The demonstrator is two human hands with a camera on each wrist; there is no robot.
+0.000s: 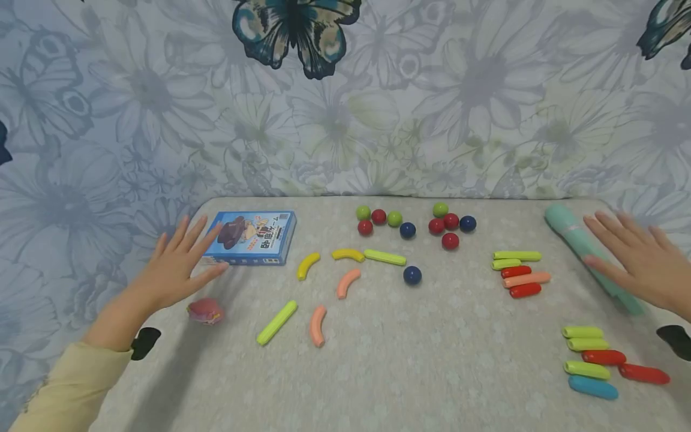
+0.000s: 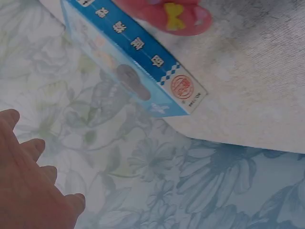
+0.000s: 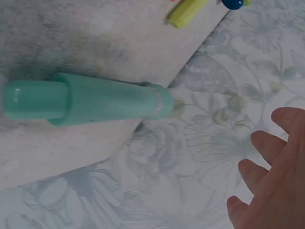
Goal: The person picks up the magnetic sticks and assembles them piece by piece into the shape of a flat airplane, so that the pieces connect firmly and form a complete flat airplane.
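Note:
My left hand (image 1: 175, 264), fingers spread and straight, is raised near a blue illustrated box (image 1: 251, 237) and holds nothing. Just below it in the head view lies a small pink object (image 1: 206, 311); the left wrist view shows a yellow bow shape on this pink object (image 2: 183, 16). On the other side my right hand (image 1: 639, 261) is likewise spread and holds nothing. It overlaps the edge of a long teal tube-shaped object (image 1: 585, 249) in the head view. From the right wrist, the teal object (image 3: 107, 99) shows a narrower end and a thin pale band.
Several red, green and dark blue balls (image 1: 450, 222) lie at the back middle. Yellow and pink curved pieces (image 1: 317, 326) and light green sticks (image 1: 277, 323) are scattered left of centre. Two groups of coloured sticks (image 1: 592, 387) lie at the right. Patterned fabric (image 1: 345, 132) rises behind the table.

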